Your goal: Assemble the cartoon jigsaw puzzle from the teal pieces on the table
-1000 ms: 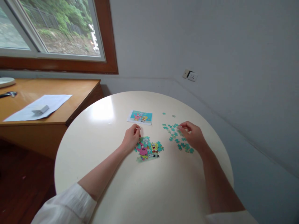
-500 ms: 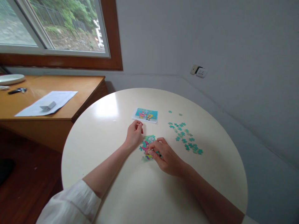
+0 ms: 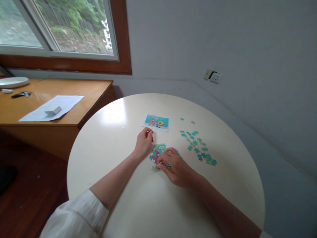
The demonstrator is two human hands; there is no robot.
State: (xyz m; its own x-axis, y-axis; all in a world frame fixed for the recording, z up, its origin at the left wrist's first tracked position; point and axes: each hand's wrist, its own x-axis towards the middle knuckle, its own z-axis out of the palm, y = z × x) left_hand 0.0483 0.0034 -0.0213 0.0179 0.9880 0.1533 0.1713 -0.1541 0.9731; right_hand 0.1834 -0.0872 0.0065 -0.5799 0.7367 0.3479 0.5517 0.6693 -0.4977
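A partly joined jigsaw puzzle (image 3: 155, 154) lies on the round table, showing a pink starfish and a pale green face. My right hand (image 3: 173, 167) covers its right and lower parts, with thumb and fingers pinched on what looks like a small puzzle piece, mostly hidden. Just left of the puzzle's upper corner, my left hand (image 3: 144, 143) rests on its side with fingers curled. Whatever it may hold is hidden. Beyond it lies a picture card (image 3: 156, 122) with cartoon figures on turquoise. Loose green puzzle pieces (image 3: 195, 142) are scattered to the right.
The white round table (image 3: 111, 145) carries all of this. At left stands a wooden desk (image 3: 96, 89) with a paper sheet (image 3: 65, 102), a small grey-white block (image 3: 53, 110), a dark object (image 3: 21, 94) and a white plate (image 3: 15, 82). A wall socket (image 3: 216, 78) is at right.
My right hand's fingertips have shifted slightly down over the lower part of the puzzle. The left hand stays where it was. The whole view has shifted a little.
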